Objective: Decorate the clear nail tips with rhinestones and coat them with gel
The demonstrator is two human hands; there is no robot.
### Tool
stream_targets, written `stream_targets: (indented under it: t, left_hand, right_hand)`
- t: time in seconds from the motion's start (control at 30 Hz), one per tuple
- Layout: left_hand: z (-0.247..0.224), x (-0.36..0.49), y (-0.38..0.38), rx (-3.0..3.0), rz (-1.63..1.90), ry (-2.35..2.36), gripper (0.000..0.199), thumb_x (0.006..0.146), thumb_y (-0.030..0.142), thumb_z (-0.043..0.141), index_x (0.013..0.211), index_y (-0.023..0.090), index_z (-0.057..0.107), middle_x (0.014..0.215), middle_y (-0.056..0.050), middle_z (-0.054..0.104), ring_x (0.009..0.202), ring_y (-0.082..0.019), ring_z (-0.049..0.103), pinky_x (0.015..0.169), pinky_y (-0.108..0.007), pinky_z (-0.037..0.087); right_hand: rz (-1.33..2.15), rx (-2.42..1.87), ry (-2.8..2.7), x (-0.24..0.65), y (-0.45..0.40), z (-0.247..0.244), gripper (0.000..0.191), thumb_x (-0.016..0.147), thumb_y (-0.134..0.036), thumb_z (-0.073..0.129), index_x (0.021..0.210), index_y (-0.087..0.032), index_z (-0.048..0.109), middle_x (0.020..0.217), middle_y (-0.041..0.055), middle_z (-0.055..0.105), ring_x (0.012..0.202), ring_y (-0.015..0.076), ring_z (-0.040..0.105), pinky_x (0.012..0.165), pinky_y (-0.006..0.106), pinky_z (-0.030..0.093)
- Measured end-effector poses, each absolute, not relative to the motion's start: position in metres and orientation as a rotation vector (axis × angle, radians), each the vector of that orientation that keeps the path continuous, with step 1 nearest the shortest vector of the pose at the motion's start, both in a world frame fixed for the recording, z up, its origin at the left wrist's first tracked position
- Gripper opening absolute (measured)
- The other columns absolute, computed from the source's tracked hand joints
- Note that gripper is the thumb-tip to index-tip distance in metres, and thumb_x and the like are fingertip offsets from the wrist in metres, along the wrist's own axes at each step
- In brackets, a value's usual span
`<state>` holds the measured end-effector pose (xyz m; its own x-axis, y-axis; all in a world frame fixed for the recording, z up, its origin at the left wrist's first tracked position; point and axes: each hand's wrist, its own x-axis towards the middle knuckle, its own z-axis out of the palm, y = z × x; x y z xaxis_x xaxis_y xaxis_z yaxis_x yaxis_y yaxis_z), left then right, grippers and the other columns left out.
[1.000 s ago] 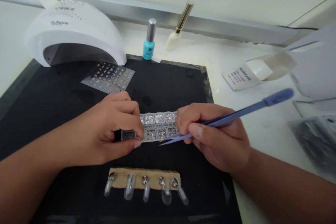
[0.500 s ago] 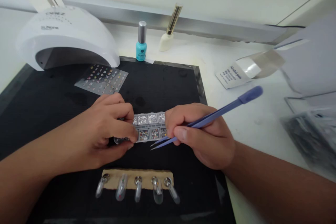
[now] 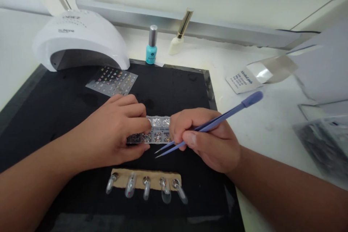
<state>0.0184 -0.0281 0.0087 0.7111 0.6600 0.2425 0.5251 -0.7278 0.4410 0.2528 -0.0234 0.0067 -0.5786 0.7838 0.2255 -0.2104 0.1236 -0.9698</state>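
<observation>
A clear compartment case of rhinestones (image 3: 157,137) lies on the black mat, its cells filled with silvery and mixed-colour stones. Over its left end, my left hand (image 3: 122,127) is closed with curled fingers and thumb, hiding that part. My right hand (image 3: 206,137) pinches purple tweezers (image 3: 225,116) and rests by the case's right end, covering it. The tweezers' two tips are slightly apart, with nothing visible between them, just in front of the case. Nearer me, several clear false nail tips (image 3: 131,185) stand on small round holders along a tan strip (image 3: 138,174).
A white nail lamp (image 3: 81,29) stands at the back left, with a sticker sheet (image 3: 114,81) before it. Behind the mat (image 3: 174,90) are a turquoise polish bottle (image 3: 151,54) and a cream one (image 3: 176,45). An alcohol pads box (image 3: 244,78) and a clear container (image 3: 323,145) sit right.
The whole view has shifted slightly. My left hand has moved a little to the right over the case, covering more of its left end. The tweezers' tips stay in front of the case.
</observation>
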Motion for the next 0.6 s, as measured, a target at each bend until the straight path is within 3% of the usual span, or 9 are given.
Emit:
stream_targets:
  t: [0.43, 0.6]
  left_hand:
    - [0.0102, 0.0199, -0.0260, 2.539, 0.681, 0.846, 0.007, 0.089, 0.019, 0.069, 0.082, 0.017, 0.069, 0.074, -0.002, 0.064, 0.078, -0.019, 0.051, 0.072, -0.032, 0.042]
    - [0.0120, 0.0183, -0.0259, 2.564, 0.676, 0.888, 0.015, 0.092, 0.019, 0.065, 0.078, 0.017, 0.070, 0.073, -0.002, 0.068, 0.076, -0.019, 0.056, 0.074, -0.035, 0.042]
  right_hand:
    - [1.618, -0.579, -1.612, 0.2521, -0.0235, 0.0105, 0.020, 0.093, -0.021, 0.065, 0.075, -0.013, 0.064, 0.063, -0.0028, 0.055, 0.054, 0.0077, 0.050, 0.051, 0.021, 0.037]
    - [1.575, -0.577, -1.682, 0.2497, -0.0219, 0.0124, 0.021, 0.093, -0.021, 0.064, 0.072, -0.014, 0.062, 0.063, -0.0033, 0.054, 0.054, 0.0076, 0.049, 0.050, 0.022, 0.036]
